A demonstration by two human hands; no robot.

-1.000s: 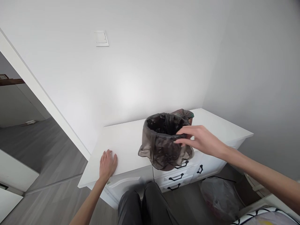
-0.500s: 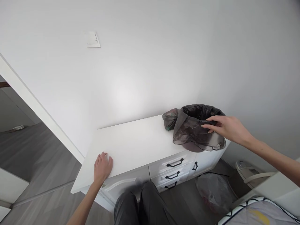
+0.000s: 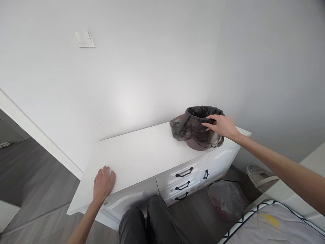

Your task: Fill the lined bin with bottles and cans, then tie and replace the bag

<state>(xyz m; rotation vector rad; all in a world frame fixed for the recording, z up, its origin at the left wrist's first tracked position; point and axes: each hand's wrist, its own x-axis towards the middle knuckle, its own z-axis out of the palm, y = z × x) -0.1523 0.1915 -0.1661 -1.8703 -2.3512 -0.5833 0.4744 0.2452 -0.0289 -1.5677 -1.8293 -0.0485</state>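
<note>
On the right part of the white cabinet top (image 3: 137, 154) stands a small brownish trash bin (image 3: 196, 145) lined with a dark translucent trash bag (image 3: 195, 128). The bag is folded over the rim and hangs down outside. With thumb and fingers, my right hand (image 3: 220, 126) pinches the bag at the near right rim. A bundled dark bag (image 3: 177, 126) lies against the bin's left side, partly covered by the liner. My left hand (image 3: 103, 183) lies on the cabinet's near left edge, fingers slightly bent and thumb apart. What is inside the bin is hidden.
Below the top are drawers with black handles (image 3: 184, 172). On the floor at right are a clear plastic bag (image 3: 225, 198) and a beige lidded container (image 3: 259, 179). A quilted mattress (image 3: 281, 223) fills the lower right. A wall switch (image 3: 85, 38) is at upper left.
My right hand and the lined bin have shifted left and closer to the wall, so the liner overlaps the bundled bag more. My left hand stays put. The view has turned slightly right.
</note>
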